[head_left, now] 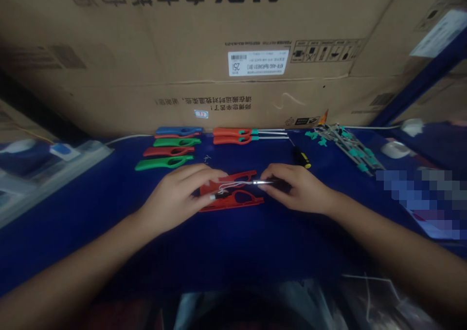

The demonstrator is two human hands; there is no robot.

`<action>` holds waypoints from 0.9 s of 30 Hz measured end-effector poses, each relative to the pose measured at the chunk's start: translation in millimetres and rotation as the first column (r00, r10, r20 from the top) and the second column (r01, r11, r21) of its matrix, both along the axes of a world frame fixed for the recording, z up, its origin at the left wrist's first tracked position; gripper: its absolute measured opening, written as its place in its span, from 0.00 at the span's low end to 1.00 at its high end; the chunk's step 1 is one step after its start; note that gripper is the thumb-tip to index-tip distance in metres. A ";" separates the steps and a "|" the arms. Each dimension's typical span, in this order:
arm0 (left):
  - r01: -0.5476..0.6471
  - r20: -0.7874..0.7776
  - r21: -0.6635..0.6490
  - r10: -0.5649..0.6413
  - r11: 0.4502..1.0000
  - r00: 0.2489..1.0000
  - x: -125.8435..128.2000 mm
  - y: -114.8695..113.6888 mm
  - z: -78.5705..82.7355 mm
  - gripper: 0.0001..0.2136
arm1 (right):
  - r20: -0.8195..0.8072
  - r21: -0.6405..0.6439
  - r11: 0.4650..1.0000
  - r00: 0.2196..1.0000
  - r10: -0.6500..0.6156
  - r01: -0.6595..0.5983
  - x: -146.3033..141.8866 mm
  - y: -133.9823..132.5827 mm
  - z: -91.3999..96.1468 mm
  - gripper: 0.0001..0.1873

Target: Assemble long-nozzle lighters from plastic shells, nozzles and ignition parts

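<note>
My left hand [184, 186] is closed on a small black part [220, 194] with thin pale wires [233, 184]. Those wires stretch across toward a dark piece with a shiny metal end [260, 182], pinched between the thumb and fingers of my right hand [288, 186]. Whether the wires are joined to it, I cannot tell. Below both hands lie two red lighter-shell halves [241, 199] on the blue table, their trigger openings showing. My left fingers cover the shells' left ends.
Green, red and blue shell pieces [168, 162] lie at the back left. Orange lighters with metal rods [233, 139] rest at the back middle, near a black-and-yellow screwdriver [301, 157]. Rods with teal parts [352, 147] are piled right. A cardboard box [182, 86] stands behind.
</note>
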State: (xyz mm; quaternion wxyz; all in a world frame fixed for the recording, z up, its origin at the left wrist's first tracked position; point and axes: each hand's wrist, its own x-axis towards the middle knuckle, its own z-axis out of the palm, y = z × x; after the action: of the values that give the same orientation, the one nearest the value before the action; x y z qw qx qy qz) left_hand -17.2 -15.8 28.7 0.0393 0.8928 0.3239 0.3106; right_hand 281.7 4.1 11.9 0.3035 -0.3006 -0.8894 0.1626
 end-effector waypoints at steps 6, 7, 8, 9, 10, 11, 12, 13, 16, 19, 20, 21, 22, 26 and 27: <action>0.069 -0.018 -0.035 -0.069 0.997 0.997 5.5 -3.0 -1.0 0.11 | -0.005 0.010 1.000 1.000 0.025 -0.025 1.3 -0.9 5.3 0.06; 0.063 -0.020 -0.047 -0.064 0.997 0.998 6.6 -3.2 -2.6 0.13 | 0.000 0.016 1.000 1.000 0.023 -0.023 1.3 -0.7 5.2 0.06; 0.053 -0.024 -0.065 -0.054 0.996 0.998 7.6 -3.3 -4.3 0.14 | 0.005 0.023 1.000 1.000 0.019 -0.019 1.4 -0.5 5.0 0.06; 0.042 -0.031 -0.088 -0.045 0.995 0.999 8.2 -3.2 -6.0 0.15 | 0.009 0.029 0.999 1.000 0.015 -0.016 1.4 -0.3 4.7 0.06; 0.035 -0.039 -0.111 -0.040 0.993 0.998 8.5 -2.9 -7.4 0.16 | 0.012 0.035 0.999 1.000 0.012 -0.012 1.5 0.0 4.3 0.07; 0.032 -0.048 -0.132 -0.038 0.991 0.998 8.4 -2.6 -8.4 0.17 | 0.015 0.040 0.999 1.000 0.006 -0.007 1.7 0.3 4.0 0.07; 0.032 -0.056 -0.148 -0.041 0.989 0.998 8.1 -2.3 -9.1 0.18 | 0.016 0.047 0.999 1.000 -0.004 0.003 1.8 0.6 3.7 0.07; 0.035 -0.061 -0.158 -0.045 0.987 0.997 7.8 -2.0 -9.4 0.19 | 0.016 0.055 0.998 1.000 -0.016 0.015 2.0 1.0 3.4 0.07; 0.049 -0.059 -0.166 -0.059 0.985 0.997 7.6 -1.8 -9.0 0.21 | 0.017 0.067 0.997 0.999 -0.042 0.041 2.8 2.0 3.2 0.07; 0.057 -0.027 -0.144 -0.061 0.988 0.998 9.2 -2.1 -9.2 0.17 | 0.027 0.062 0.998 0.999 -0.023 0.022 3.8 2.4 3.7 0.07; 0.057 -0.015 -0.132 -0.060 0.990 0.998 9.8 -2.1 -9.5 0.15 | 0.033 0.060 0.998 0.999 -0.010 0.008 4.0 2.3 4.0 0.07; 0.058 -0.002 -0.120 -0.059 0.991 0.998 10.3 -2.1 -9.8 0.13 | 0.037 0.057 0.998 0.999 0.003 -0.005 4.0 2.1 4.2 0.07; 0.059 0.009 -0.110 -0.058 0.992 0.998 10.6 -1.9 -10.0 0.12 | 0.041 0.053 0.998 0.999 0.013 -0.016 3.8 1.8 4.3 0.07; 0.046 0.014 -0.137 -0.044 0.989 0.999 9.8 -1.0 -9.4 0.15 | 0.035 0.030 0.999 0.999 0.012 -0.013 2.7 0.9 3.7 0.06; 0.039 0.004 -0.153 -0.039 0.988 0.999 9.2 -0.8 -9.2 0.18 | 0.032 0.030 1.000 0.999 0.006 -0.007 2.6 0.9 3.4 0.06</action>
State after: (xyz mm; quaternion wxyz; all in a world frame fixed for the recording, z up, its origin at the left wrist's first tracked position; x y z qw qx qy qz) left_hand -8.0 -16.6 19.4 0.1138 0.8931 0.3293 0.2845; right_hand 284.3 5.0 15.4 0.2932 -0.2959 -0.8974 0.1454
